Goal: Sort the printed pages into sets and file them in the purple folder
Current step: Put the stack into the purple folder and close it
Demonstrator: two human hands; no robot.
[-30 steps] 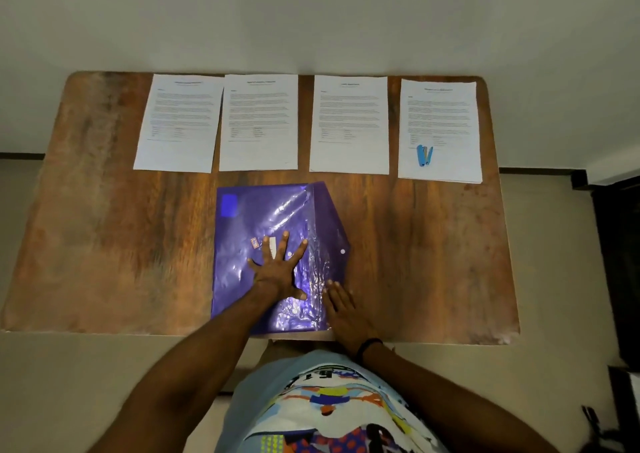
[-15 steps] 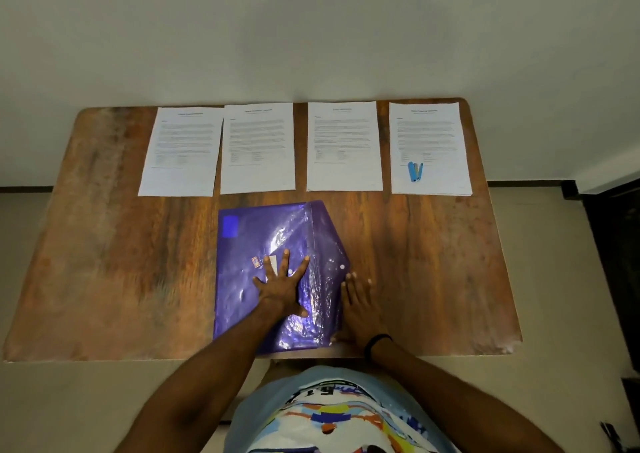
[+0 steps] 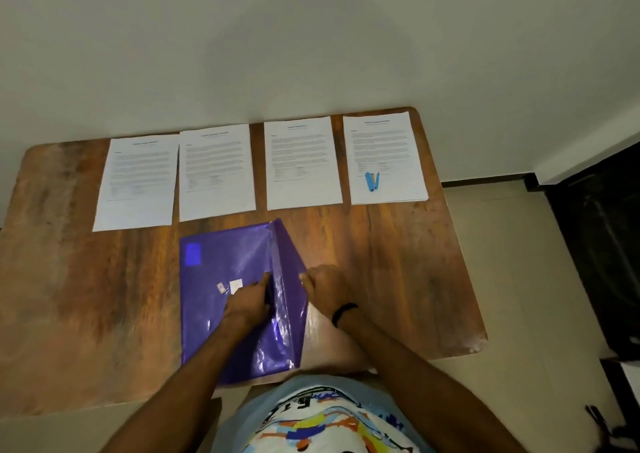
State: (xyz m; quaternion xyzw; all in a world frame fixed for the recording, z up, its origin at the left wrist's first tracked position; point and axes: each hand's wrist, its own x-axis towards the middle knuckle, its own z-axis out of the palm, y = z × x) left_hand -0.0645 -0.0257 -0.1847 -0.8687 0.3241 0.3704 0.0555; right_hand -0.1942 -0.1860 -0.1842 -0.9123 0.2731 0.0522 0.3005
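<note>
Nearest the camera is the person's patterned shirt (image 3: 329,421), with both forearms reaching out over the table (image 3: 398,272). The folder (image 3: 221,272) lies flat at the table's near edge, just left of centre, its near corner overhanging the edge a little. Its flap (image 3: 287,262) on the right side stands lifted off the wood. The left hand (image 3: 247,302) rests on the folder's face beside the flap's fold, one finger stretched toward the fold. The other fingers are lost in blur and shadow, so I cannot tell whether they are flat or curled. The right hand (image 3: 327,288), with a dark wristband (image 3: 344,314), has its fingers curled at the flap's free edge and appears to pinch it. A blue square (image 3: 193,254) marks the folder's far left corner, and two small stickers (image 3: 235,284) sit just beyond the left hand. Farther back, four sets of pages lie in a row along the far edge: first set (image 3: 138,182), second set (image 3: 216,172), third set (image 3: 303,163) and fourth set (image 3: 384,148). The first two almost touch, while the others lie apart. A small blue tool (image 3: 371,181), V-shaped, lies on the fourth set. A pale wall (image 3: 311,37) rises behind.
</note>
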